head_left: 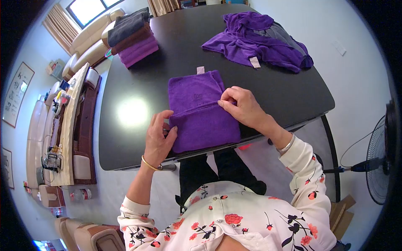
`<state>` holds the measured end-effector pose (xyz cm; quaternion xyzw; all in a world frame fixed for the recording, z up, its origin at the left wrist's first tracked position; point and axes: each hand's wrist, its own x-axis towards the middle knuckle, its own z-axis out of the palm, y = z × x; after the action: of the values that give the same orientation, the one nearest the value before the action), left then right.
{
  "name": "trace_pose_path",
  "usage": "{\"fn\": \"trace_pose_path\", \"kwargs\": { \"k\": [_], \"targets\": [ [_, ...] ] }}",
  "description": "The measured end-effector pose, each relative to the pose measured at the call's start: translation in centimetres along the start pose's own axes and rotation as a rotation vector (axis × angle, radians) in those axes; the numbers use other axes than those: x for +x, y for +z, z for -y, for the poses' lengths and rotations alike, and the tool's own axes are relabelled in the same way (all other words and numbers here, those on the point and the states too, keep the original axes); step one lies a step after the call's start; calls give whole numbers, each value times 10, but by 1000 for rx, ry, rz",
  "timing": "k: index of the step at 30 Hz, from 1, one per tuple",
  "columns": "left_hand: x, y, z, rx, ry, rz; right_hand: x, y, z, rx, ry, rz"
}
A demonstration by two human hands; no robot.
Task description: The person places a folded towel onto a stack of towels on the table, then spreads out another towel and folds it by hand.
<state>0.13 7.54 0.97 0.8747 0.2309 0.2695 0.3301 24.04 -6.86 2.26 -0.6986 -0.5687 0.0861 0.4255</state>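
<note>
A purple towel, partly folded, lies at the near edge of the dark table, with a flap turned over its lower half. A small dark mark shows on its upper half, and a pale tag sticks out at the far end. At the flap's right corner, my right hand pinches the edge between thumb and fingers. My left hand is curled at the left side, its index finger at the flap's corner and thumb lower on the cloth; its other fingers are partly hidden.
Folded cloths in purple, brown and dark grey form a stack at the table's far left. A loose heap of purple and grey cloth lies far right. The table has rounded corners. A black fan stands at the right.
</note>
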Motion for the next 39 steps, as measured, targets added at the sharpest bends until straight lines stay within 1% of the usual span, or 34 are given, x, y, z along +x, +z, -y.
{"fn": "trace_pose_path", "kwargs": {
  "k": [1, 3, 4, 6, 7, 9, 10, 12, 13, 14, 16, 20, 22, 26, 28, 29, 31, 32, 34, 36, 39],
  "targets": [
    [-1, 0, -1, 0, 0, 3, -2, 4, -5, 1, 3, -1],
    [0, -1, -2, -4, -43, 9, -5, 12, -17, -195, -57, 31],
    [0, -2, -2, -4, -40, 8, -5, 10, -19, -197, -59, 28],
    [-4, -5, -3, 154, 151, -45, -7, 5, -18, -134, -9, 20],
    [-7, -9, -7, 156, 148, -46, -10, 1, -15, -133, -11, 22],
    [-12, -20, -18, 313, 476, 51, -21, -9, -3, -135, -227, -21],
    [-12, -20, -19, 313, 475, 52, -27, -14, 5, -133, -227, -21],
    [-17, -19, -21, 500, 397, 291, -40, -20, 19, -224, -495, 228],
    [-13, -18, -20, 474, 362, 329, -46, -19, 17, -247, -448, 329],
    [-11, -18, -18, 474, 366, 327, -46, -16, 14, -250, -449, 327],
    [-6, -17, -16, 363, 342, 377, -49, -12, 7, -216, -384, 305],
    [-3, -15, -12, 338, 345, 374, -50, -10, 2, -158, -405, 282],
    [-4, -14, -7, 331, 367, 307, -50, -12, 2, -145, -416, 258],
    [-12, -23, -8, 263, 341, 290, -54, -21, 14, -162, -429, 297],
    [-18, -33, -24, 137, 356, 356, -57, -30, 29, -51, -336, 438],
    [-20, -34, -23, 134, 357, 360, -56, -31, 30, -51, -331, 437],
    [-24, -36, -23, 112, 395, 429, -50, -30, 33, 216, -306, 439],
    [-26, -34, -22, 112, 399, 429, -47, -25, 34, 213, -306, 436],
    [-29, -29, -20, 68, 404, 398, -39, -7, 34, 87, -469, 263],
    [-29, -28, -20, 56, 401, 392, -31, 4, 34, 79, -456, 268],
    [-31, -28, -20, 39, 394, 382, -10, 19, 5, -325, -419, 151]
  ]
}}
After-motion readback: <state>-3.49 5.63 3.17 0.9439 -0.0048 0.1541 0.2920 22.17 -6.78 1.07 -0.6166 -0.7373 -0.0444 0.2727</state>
